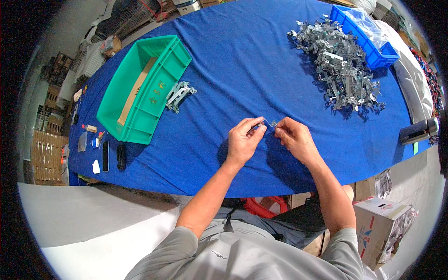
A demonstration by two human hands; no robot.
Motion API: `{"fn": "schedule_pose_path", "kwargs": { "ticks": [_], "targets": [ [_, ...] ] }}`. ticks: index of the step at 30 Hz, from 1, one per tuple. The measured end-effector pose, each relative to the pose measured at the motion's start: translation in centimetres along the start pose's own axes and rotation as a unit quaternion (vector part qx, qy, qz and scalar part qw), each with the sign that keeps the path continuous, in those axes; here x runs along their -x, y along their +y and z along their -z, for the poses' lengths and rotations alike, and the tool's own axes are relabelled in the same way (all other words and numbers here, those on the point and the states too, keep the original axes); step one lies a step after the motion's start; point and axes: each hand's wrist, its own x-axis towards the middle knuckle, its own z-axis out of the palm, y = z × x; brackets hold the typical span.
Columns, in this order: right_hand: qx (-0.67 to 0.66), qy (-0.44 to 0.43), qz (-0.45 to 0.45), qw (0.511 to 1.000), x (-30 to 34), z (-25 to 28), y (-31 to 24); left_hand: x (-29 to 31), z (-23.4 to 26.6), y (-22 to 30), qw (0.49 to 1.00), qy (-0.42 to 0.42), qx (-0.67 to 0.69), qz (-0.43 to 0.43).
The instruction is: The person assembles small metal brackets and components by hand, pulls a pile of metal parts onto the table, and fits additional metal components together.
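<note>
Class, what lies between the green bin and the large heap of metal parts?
In the head view, a small stack of parts beside the green bin, then blue cloth up to the heap.

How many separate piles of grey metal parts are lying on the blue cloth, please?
2: a large heap beside the blue bin, and a small cluster beside the green bin. More may be hidden behind the bins.

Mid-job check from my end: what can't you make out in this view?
In the head view:
Thin metal piece: small, ends covered by the left hand and right hand.
Metal bracket heap: lower layers buried under upper ones.
Blue tray: floor mostly hidden by a clear plastic bag.
Brass-coloured bits at the green crate: too small to tell shape.
</note>
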Motion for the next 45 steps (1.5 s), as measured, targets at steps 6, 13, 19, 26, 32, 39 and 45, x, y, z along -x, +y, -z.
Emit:
{"fn": "schedule_pose_path", "kwargs": {
  "ticks": [6,13,19,26,32,39,45],
  "targets": [
    [-0.016,0.019,0.0,1.0,-0.2,-0.3,1.1,-0.1,0.0,0.3,0.997,-0.009,-0.037,-0.065],
    [-0.099,0.015,0.022,0.995,-0.3,-0.5,1.0,0.0,0.0,0.8,0.995,-0.038,-0.068,-0.066],
    [0.117,0.101,0.123,0.98,-0.2,0.0,0.5,0.1,0.0,1.2,0.993,-0.055,-0.074,-0.075],
    [0.04,0.059,0.182,0.981,-0.2,0.7,-0.4,0.2,-0.1,-1.0,0.996,-0.048,0.075,0.005],
    [-0.015,0.046,0.155,0.987,0.2,1.1,-0.9,0.0,0.4,0.0,0.989,-0.062,0.12,0.068],
    [0.152,0.056,0.277,0.947,-0.1,1.1,-0.5,-0.2,0.9,0.0,0.981,-0.088,0.15,0.081],
    [-0.155,0.003,-0.025,0.988,-0.4,0.3,0.6,-0.8,1.2,0.2,0.956,-0.083,0.277,0.042]
  ]
}}
